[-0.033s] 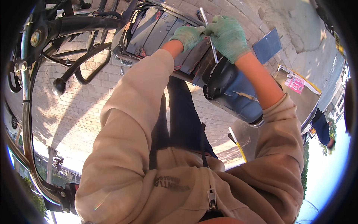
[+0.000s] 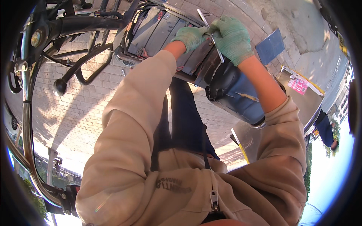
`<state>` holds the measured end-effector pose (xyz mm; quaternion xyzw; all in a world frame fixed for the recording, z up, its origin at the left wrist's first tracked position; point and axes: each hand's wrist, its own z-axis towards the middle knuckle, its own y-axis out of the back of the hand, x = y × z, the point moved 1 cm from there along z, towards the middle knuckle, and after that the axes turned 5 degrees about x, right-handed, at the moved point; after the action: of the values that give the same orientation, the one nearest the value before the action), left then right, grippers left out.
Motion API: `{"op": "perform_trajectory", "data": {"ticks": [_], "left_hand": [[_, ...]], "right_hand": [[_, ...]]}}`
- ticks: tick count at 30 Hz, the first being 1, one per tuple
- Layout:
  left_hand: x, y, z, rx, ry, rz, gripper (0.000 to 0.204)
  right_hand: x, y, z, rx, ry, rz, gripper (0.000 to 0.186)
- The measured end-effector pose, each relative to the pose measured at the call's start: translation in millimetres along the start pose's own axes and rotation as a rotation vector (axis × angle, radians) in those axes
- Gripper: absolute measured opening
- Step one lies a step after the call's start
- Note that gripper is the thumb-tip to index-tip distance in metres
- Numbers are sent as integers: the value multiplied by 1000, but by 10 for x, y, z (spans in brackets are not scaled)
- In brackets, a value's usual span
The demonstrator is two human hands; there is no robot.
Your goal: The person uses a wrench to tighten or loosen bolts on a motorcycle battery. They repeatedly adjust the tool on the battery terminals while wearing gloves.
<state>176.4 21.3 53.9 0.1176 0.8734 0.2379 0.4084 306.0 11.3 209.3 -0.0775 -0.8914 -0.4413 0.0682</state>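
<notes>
Reaching well forward, here's the left arm (image 2: 126, 109), long beige sleeve nearly straight, and across from it the right arm (image 2: 281, 139), bent at the elbow with a bare forearm angled in toward the middle. Beneath, sunlit brick pavement (image 2: 83, 116); over to the left, a vehicle's black tubular frame (image 2: 86, 24). There's the compartment, long grey blocks (image 2: 166, 34) lined up side by side, and next to it a dark seat (image 2: 237, 96), its cover split and pale padding showing! Now the hands, both in thin green gloves. The right hand (image 2: 230, 40) is curled tight, fingers wrapped on the bar; the left hand (image 2: 189, 38) comes in beside it, fingers bunched, tips right up against the same spot, though I can't tell whether it grips anything. Off to the right lies a blue panel (image 2: 270, 46). And the slimmest thing of all, the metal bar (image 2: 218, 52): straight, silvery, bright in the sun, slanting over the compartment's end, its lower tip near the seat.
</notes>
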Motion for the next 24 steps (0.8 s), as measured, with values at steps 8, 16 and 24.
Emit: {"op": "perform_trajectory", "data": {"ticks": [8, 16, 24], "left_hand": [[60, -40, -60, -89, -63, -83, 35], [37, -90, 18, -48, -28, -63, 30], [55, -128, 75, -63, -45, -71, 34]], "right_hand": [[20, -188, 17, 50, 100, -118, 38], [-56, -234, -4, -21, 115, -33, 36], [-36, -166, 98, 5, 254, -358, 23]]}}
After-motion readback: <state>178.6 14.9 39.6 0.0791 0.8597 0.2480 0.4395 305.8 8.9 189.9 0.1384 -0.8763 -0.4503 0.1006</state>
